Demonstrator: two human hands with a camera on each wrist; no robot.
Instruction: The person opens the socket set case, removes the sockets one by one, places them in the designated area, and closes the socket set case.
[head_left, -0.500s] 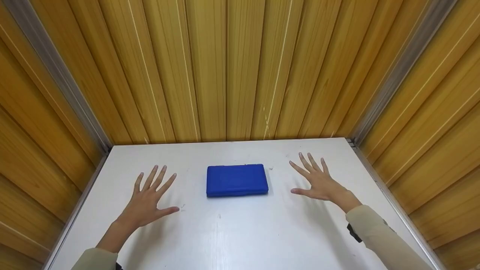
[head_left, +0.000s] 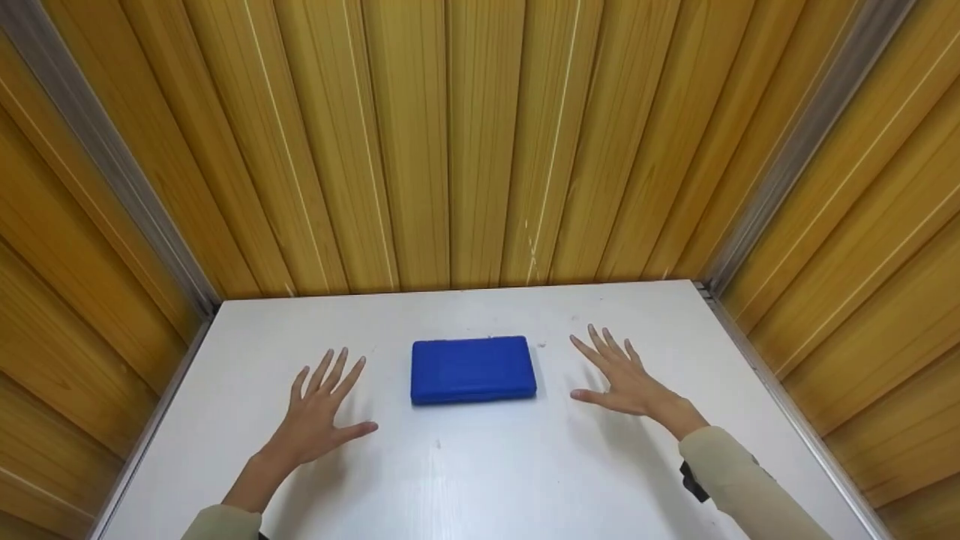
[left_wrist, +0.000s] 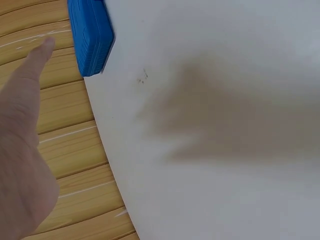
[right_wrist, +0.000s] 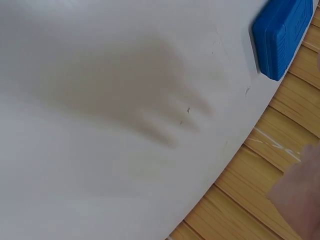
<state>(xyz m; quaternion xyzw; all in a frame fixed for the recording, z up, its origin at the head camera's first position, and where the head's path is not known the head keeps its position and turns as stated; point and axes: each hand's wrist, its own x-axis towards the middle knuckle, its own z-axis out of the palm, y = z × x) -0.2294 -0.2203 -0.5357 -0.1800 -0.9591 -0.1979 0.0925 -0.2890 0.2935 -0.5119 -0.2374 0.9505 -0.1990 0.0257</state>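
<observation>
A flat blue plastic case [head_left: 472, 369] lies closed on the white table, between the two hands. To its left hovers my left hand [head_left: 319, 420], fingers spread and thumb pointing toward the case. My right hand [head_left: 622, 382] is held above the table on the other side, also with spread fingers. Both hold nothing and are apart from the case. The left wrist view catches the end of the blue case [left_wrist: 91, 37] beyond the thumb. In the right wrist view, ribbed texture and raised lettering show on the case [right_wrist: 282, 37].
The white table [head_left: 480, 480] meets a wood-patterned back wall [head_left: 480, 150], with similar panels at left and right. Grey metal posts [head_left: 795, 150] stand in the corners. Shadows of both hands fall on the tabletop.
Both hands have moved inward, the left one rightward and the right one slightly leftward, closer to the case. The case stays in place; the head view has shifted slightly.
</observation>
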